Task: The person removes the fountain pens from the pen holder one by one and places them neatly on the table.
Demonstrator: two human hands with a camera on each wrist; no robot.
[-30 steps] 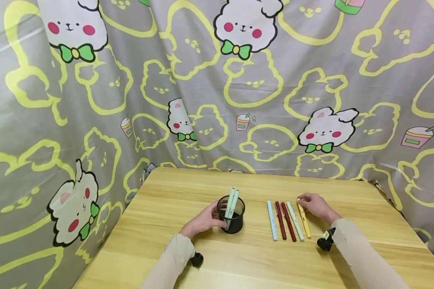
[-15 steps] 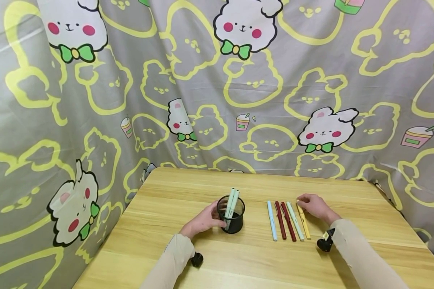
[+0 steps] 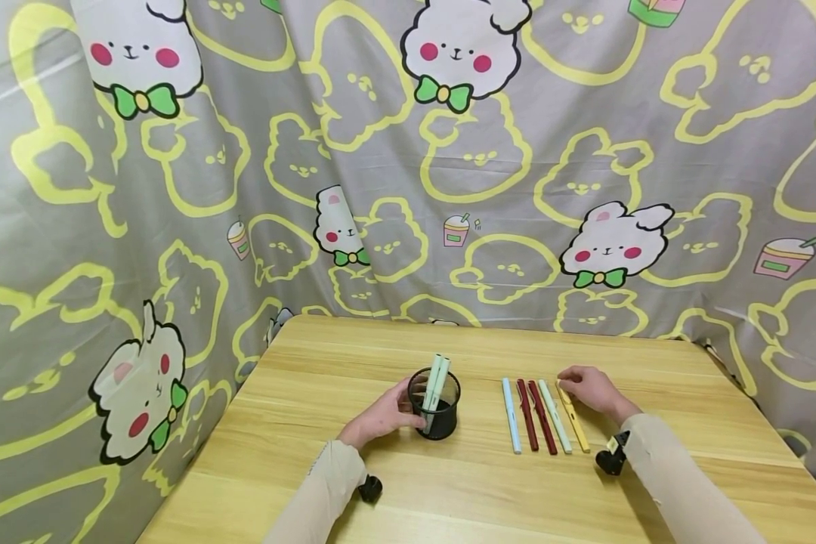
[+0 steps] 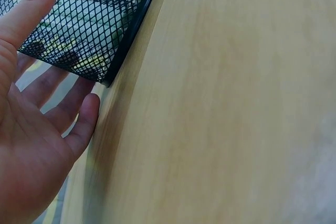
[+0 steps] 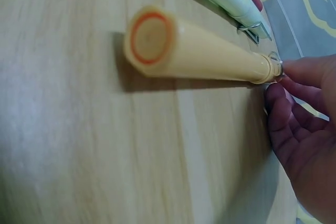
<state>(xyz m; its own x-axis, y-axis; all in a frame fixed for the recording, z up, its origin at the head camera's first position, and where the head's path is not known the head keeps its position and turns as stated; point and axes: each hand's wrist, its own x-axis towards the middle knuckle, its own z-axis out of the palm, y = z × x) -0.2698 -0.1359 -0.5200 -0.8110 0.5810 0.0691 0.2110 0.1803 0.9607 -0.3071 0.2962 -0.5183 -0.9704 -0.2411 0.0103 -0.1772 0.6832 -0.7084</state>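
Observation:
My left hand holds the side of a black mesh pen holder, thumb in front and fingers behind it. Two pale green pens lean inside the holder. In the left wrist view the mesh wall shows between thumb and fingers. On the right, thumb and fingertips of my right hand pinch the far, clip end of a yellow pen. The right wrist view shows the yellow pen pointing its blunt end at the camera, low over the table.
Left of the yellow pen lie a pale green pen, two dark red pens and a light blue pen, roughly side by side on the wooden table. A patterned curtain hangs behind the table and along its left side.
The yellow pen's near end has shifted slightly right and toward me, away from the pale green pen. My right hand has barely moved; the left hand and holder stay put.

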